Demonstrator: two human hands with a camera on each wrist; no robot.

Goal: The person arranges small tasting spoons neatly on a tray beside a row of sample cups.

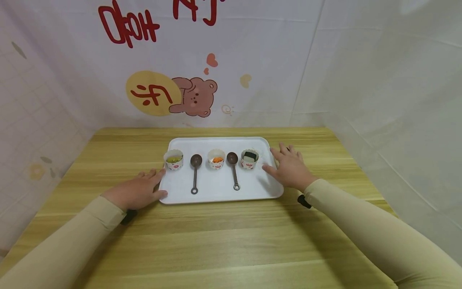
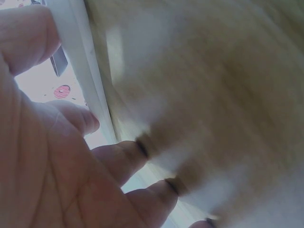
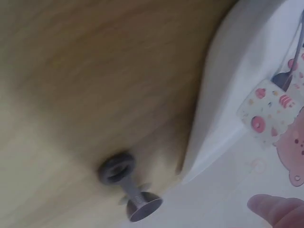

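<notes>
A white tray (image 1: 213, 186) lies on the table, bearing three patterned paper cups. The left cup (image 1: 176, 165) contains something green, the middle cup (image 1: 216, 165) orange pieces, the right cup (image 1: 249, 164) a dark and a pale piece. Between them lie two brown measuring spoons, one left (image 1: 195, 161) and one right (image 1: 232, 159), handles toward me. My left hand (image 1: 137, 192) is at the tray's left edge, fingers extended, thumb over the rim. My right hand (image 1: 291, 170) reaches over the right edge with spread fingers. Neither hand grips a cup or spoon.
In the right wrist view another dark measuring spoon (image 3: 138, 202) rests on the wooden table (image 3: 95, 80) beside the tray; the right hand mostly hides it in the head view. A white printed curtain (image 1: 267, 52) hangs behind the table, with pale sheeting on both sides.
</notes>
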